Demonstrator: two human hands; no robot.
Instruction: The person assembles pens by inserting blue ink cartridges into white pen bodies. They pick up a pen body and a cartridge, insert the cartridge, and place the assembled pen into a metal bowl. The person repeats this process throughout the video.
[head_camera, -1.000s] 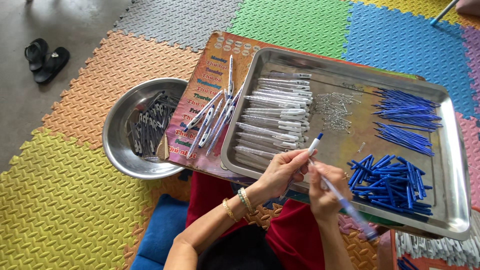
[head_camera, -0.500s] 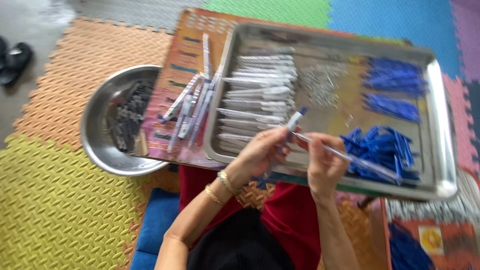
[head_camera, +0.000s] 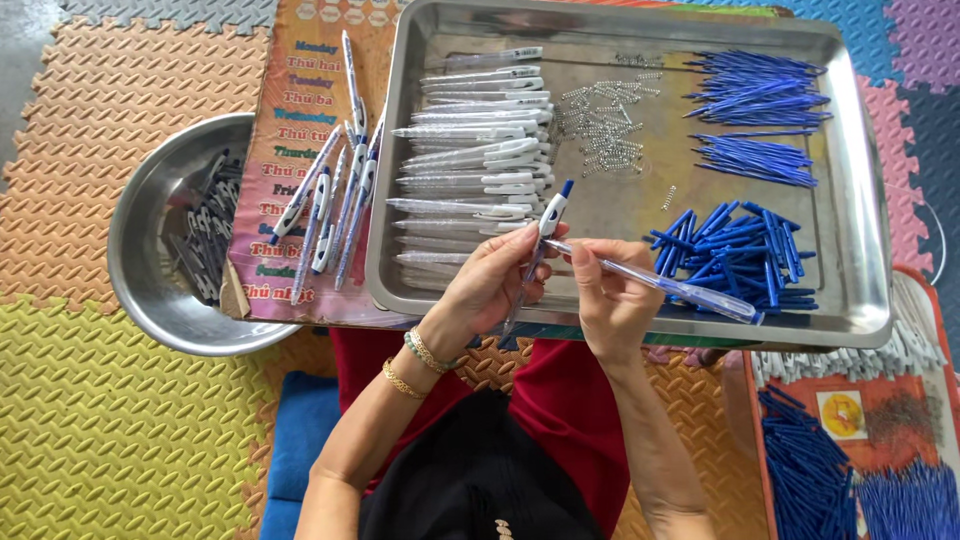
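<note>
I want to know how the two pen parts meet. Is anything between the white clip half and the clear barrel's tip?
Nothing visible. The left hand holds the white pen top, the right hand the clear barrel; the barrel's tip meets the top's lower end above the steel tray, with only fingers around the joint.

You have one view only, from the camera on your head; it looks almost straight down, close over your lap and the steel tray (head_camera: 880, 250); your left hand (head_camera: 490, 285) and right hand (head_camera: 610, 295) sit near centre; a round metal bowl (head_camera: 135, 270) lies at nine o'clock.
</note>
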